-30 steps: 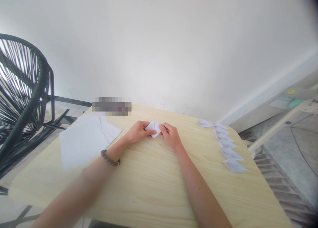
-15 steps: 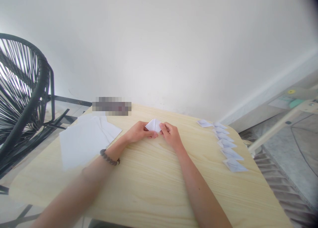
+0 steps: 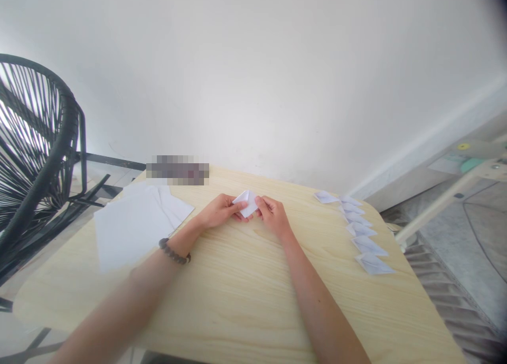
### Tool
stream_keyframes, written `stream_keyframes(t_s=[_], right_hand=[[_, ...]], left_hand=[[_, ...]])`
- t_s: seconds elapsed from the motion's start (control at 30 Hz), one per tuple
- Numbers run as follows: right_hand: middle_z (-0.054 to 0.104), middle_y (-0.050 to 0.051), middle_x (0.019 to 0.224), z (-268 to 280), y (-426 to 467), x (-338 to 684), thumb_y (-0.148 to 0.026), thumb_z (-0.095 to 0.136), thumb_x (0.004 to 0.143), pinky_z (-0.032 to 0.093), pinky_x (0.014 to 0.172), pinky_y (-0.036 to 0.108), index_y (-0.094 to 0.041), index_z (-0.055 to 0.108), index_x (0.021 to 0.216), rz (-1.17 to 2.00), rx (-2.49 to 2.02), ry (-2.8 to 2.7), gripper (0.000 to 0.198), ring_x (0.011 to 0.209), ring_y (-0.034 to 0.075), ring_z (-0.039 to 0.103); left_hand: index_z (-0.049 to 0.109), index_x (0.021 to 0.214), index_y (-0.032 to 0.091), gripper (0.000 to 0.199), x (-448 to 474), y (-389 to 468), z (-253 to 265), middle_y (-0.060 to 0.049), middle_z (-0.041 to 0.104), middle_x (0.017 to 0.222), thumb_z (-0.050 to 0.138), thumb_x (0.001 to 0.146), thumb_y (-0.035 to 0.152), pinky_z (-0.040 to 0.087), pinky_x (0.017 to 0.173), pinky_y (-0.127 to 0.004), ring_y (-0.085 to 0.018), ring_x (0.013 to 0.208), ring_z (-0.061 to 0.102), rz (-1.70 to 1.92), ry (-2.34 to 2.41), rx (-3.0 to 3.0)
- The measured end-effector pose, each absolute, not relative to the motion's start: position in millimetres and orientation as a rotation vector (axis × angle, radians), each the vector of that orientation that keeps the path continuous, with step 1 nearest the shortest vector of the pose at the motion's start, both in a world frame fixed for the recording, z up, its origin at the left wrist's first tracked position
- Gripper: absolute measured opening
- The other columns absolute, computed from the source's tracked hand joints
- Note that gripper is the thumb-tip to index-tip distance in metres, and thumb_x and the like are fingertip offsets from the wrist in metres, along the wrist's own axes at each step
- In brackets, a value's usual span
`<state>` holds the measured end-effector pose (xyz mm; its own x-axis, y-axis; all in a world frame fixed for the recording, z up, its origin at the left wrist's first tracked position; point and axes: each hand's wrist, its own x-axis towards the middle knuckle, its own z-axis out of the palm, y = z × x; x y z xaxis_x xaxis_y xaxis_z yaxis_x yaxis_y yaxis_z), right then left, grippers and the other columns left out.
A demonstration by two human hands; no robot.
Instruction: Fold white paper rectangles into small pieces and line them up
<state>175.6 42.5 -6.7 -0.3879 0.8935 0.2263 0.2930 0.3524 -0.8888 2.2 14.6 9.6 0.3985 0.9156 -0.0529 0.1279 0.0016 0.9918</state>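
A small piece of folded white paper (image 3: 247,201) is held up between both hands over the middle of the table. My left hand (image 3: 222,211) pinches its left side, thumb on the near face and fingers behind. On the right edge, my right hand (image 3: 273,213) grips it between thumb and fingers. The paper is roughly diamond-shaped with a crease near its top. A row of several folded paper boats (image 3: 363,229) stands along the right side of the table.
White paper sheets (image 3: 130,226) lie in a loose stack at the table's left. Behind them is a blurred-out dark object (image 3: 178,171). A black corded chair (image 3: 39,158) stands left of the wooden table (image 3: 233,300). A white wall (image 3: 253,78) rises behind, and a pale frame (image 3: 439,208) is at right.
My left thumb has moved up onto the face of the paper, and more of the paper's lower part shows. My right hand has barely moved.
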Motion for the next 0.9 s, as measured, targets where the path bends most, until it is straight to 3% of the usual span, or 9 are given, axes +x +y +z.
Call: stream_keyframes(t_s=[0.23,0.5,0.7,0.9], right_hand=[[0.047,-0.002,0.051,-5.6,42.0,175.3,-0.041,0.037,0.082,0.032,0.046,0.020,-0.017,0.046,0.057,1.054,-1.037,-1.859,0.037,0.046,0.008,0.040],[0.047,-0.002,0.051,-8.1,42.4,176.4,-0.038,0.039,0.082,0.031,0.046,0.020,-0.017,0.047,0.058,1.068,-0.994,-1.920,0.032,0.047,0.008,0.042],[0.046,-0.002,0.051,-7.3,41.7,176.3,-0.038,0.038,0.082,0.030,0.046,0.021,-0.017,0.047,0.057,0.998,-0.998,-1.950,0.034,0.046,0.008,0.039],[0.045,-0.002,0.051,-6.7,39.3,175.5,-0.039,0.037,0.083,0.029,0.047,0.021,-0.017,0.046,0.057,0.936,-0.998,-2.020,0.035,0.047,0.008,0.038]], left_hand=[[0.065,0.077,0.012,0.041,4.8,14.3,12.9,-0.006,0.066,0.074,0.047,0.075,0.049,0.046,0.066,-0.027,-0.018,0.071,0.059,0.888,1.089,1.443],[0.061,0.071,0.011,0.040,4.5,13.9,10.5,-0.002,0.060,0.063,0.047,0.075,0.048,0.037,0.052,-0.021,-0.012,0.058,0.052,0.940,1.188,1.489],[0.061,0.084,0.011,0.039,3.8,17.2,6.0,-0.004,0.060,0.075,0.055,0.069,0.047,0.039,0.055,-0.022,-0.014,0.064,0.052,0.998,1.179,1.438],[0.059,0.072,0.012,0.034,-2.3,18.7,4.7,0.001,0.054,0.062,0.055,0.070,0.045,0.033,0.051,-0.020,-0.010,0.057,0.046,0.947,1.190,1.535]])
